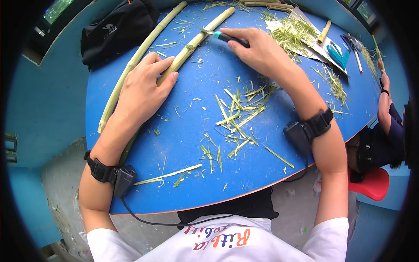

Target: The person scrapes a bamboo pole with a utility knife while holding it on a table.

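While left hand (142, 89) clamps the stalk (192, 43), right hand (257, 50) grips knife (227, 38) shut

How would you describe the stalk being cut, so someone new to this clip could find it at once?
On the round blue table, look between the person's two hands. The green stalk runs diagonally from under the left hand toward the far edge, with the knife in the right hand set against it. Unlike the longer stalk lying untouched to its left, this one is pinned down and partly pared.
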Action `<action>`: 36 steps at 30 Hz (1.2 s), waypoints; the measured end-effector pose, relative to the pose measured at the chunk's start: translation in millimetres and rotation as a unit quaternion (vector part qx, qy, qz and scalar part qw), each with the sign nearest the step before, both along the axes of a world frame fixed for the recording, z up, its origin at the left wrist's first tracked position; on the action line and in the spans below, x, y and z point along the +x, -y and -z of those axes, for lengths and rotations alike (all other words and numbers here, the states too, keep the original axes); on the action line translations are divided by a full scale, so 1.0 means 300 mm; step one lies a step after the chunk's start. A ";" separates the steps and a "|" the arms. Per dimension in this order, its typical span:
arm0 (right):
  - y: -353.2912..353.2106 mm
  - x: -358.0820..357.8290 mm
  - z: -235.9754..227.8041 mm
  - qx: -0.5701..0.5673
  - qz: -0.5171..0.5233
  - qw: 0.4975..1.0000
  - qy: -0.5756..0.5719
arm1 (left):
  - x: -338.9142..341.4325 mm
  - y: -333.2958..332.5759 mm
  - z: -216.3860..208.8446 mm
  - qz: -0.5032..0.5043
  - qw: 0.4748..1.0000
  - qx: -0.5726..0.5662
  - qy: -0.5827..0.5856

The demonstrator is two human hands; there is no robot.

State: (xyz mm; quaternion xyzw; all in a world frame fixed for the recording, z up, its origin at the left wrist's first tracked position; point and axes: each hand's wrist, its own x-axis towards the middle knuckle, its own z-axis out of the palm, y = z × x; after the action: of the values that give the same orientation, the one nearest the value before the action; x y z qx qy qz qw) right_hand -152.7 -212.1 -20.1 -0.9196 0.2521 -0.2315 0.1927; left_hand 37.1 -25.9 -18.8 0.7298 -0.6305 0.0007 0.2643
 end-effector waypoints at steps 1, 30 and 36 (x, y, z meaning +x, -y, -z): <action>-0.020 -0.002 -0.016 -0.001 -0.001 1.000 0.000 | -0.001 -0.002 0.001 0.001 1.000 -0.005 -0.003; -0.105 -0.001 -0.015 0.013 -0.103 0.995 -0.003 | 0.024 -0.006 0.027 -0.026 0.995 -0.052 0.078; -0.107 0.027 0.011 -0.040 -0.098 0.994 0.037 | 0.013 0.009 0.031 -0.026 0.998 -0.015 0.051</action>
State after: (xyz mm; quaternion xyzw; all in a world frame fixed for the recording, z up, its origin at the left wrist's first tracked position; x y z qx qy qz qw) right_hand -144.6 -179.9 -23.3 -0.9376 0.1437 -0.2555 0.1872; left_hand 41.0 -28.5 -28.2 0.7409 -0.6241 0.0542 0.2423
